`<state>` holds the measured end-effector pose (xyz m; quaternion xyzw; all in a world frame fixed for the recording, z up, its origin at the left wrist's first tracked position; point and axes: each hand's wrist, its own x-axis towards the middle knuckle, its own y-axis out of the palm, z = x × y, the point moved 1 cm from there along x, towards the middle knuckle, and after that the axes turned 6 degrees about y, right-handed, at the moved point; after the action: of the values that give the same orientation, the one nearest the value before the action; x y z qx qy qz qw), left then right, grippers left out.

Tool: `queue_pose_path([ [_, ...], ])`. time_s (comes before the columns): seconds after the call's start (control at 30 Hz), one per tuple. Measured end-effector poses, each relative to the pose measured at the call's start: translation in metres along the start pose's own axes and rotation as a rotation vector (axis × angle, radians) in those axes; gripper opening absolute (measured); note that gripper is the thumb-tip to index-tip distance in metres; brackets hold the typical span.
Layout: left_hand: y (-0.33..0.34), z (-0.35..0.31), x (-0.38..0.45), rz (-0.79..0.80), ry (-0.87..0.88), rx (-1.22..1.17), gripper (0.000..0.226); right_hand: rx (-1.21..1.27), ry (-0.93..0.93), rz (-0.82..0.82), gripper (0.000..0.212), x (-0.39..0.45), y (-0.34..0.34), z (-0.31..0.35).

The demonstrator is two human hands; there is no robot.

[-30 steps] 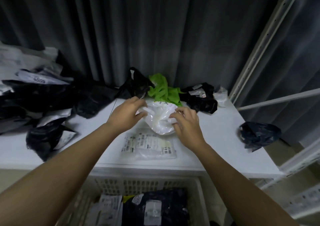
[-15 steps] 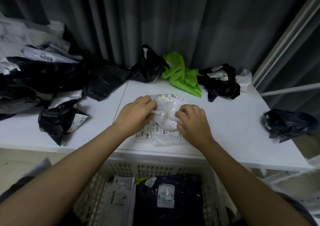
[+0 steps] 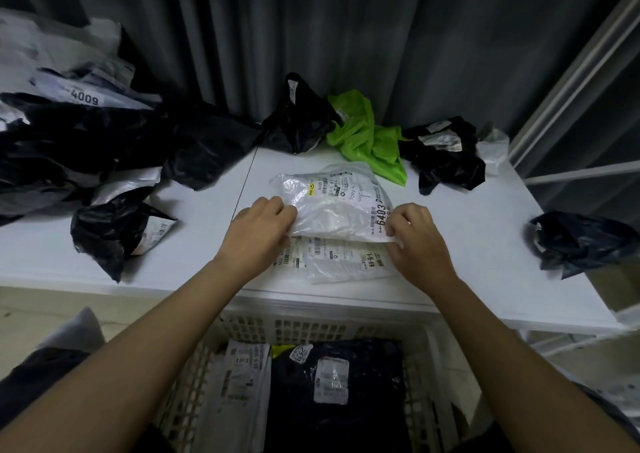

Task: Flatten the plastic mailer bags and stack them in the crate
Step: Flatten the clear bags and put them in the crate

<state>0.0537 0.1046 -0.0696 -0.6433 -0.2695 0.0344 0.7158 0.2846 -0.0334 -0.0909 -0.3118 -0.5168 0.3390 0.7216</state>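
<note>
My left hand (image 3: pixel 258 232) and right hand (image 3: pixel 414 241) pinched the clear mailer (image 3: pixel 332 206) near the table's (image 3: pixel 485 244) front edge; apparently puffy, so best pressed outward.

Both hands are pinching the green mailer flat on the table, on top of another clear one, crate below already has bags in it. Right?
Not quite. The head view shows the left hand and right hand pinching a clear mailer, not the green one. The green mailer lies untouched at the back of the table. The rest holds: another clear mailer lies underneath, and the crate already holds bags.
</note>
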Motion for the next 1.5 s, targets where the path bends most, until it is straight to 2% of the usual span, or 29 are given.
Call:
queue_pose_path([
  [0.17, 0.015, -0.002, -0.008, 0.154, 0.044, -0.062, 0.022, 0.058, -0.03, 0.287, 0.03, -0.015, 0.01, -0.009],
  [0.23, 0.017, -0.002, -0.009, 0.211, 0.029, -0.086, 0.027, 0.06, 0.018, 0.353, 0.04, -0.018, 0.01, -0.007],
  [0.3, 0.015, -0.003, -0.009, 0.199, 0.053, -0.13, 0.02, 0.13, 0.119, 0.276, 0.049, -0.013, 0.007, 0.003],
  [0.4, 0.013, -0.002, -0.009, 0.197, 0.071, -0.167, 0.008, 0.207, 0.22, 0.059, 0.045, 0.011, 0.003, 0.02],
  [0.47, 0.013, -0.002, -0.007, 0.201, 0.082, -0.159, 0.006, 0.195, 0.246, 0.047, 0.046, 0.031, 0.007, 0.031],
  [0.53, 0.014, -0.003, -0.007, 0.235, 0.083, -0.148, 0.004, 0.157, 0.263, 0.183, 0.053, 0.05, 0.015, 0.043],
  [0.67, 0.018, -0.004, -0.011, 0.289, 0.095, -0.16, 0.005, 0.021, 0.296, 0.56, 0.052, 0.064, 0.046, 0.059],
  [0.73, 0.019, -0.003, -0.011, 0.354, 0.069, -0.212, 0.014, -0.014, 0.333, 0.613, 0.055, 0.058, 0.059, 0.059],
  [0.8, 0.017, -0.002, -0.009, 0.408, -0.053, -0.353, 0.029, -0.04, 0.34, 0.571, 0.055, 0.051, 0.069, 0.06],
  [0.83, 0.016, -0.002, -0.008, 0.387, -0.141, -0.443, 0.035, -0.05, 0.337, 0.541, 0.054, 0.047, 0.071, 0.06],
  [0.97, 0.016, -0.003, -0.001, 0.068, -0.491, -0.643, 0.039, -0.092, 0.31, 0.46, 0.055, 0.038, 0.075, 0.059],
  [1.0, 0.017, -0.004, 0.0, 0.039, -0.552, -0.677, 0.042, -0.106, 0.298, 0.443, 0.057, 0.036, 0.076, 0.059],
  [1.07, 0.021, -0.003, 0.0, 0.087, -0.626, -0.776, 0.058, -0.121, 0.283, 0.423, 0.065, 0.031, 0.078, 0.061],
  [1.2, 0.031, -0.003, -0.003, 0.223, -0.606, -0.846, 0.082, -0.113, 0.28, 0.419, 0.079, 0.022, 0.085, 0.062],
  [1.37, 0.039, -0.008, -0.006, 0.326, -0.535, -0.817, 0.084, -0.112, 0.307, 0.463, 0.069, 0.021, 0.09, 0.059],
  [1.5, 0.044, -0.01, -0.006, 0.344, -0.541, -0.813, 0.083, -0.106, 0.31, 0.479, 0.067, 0.02, 0.091, 0.058],
])
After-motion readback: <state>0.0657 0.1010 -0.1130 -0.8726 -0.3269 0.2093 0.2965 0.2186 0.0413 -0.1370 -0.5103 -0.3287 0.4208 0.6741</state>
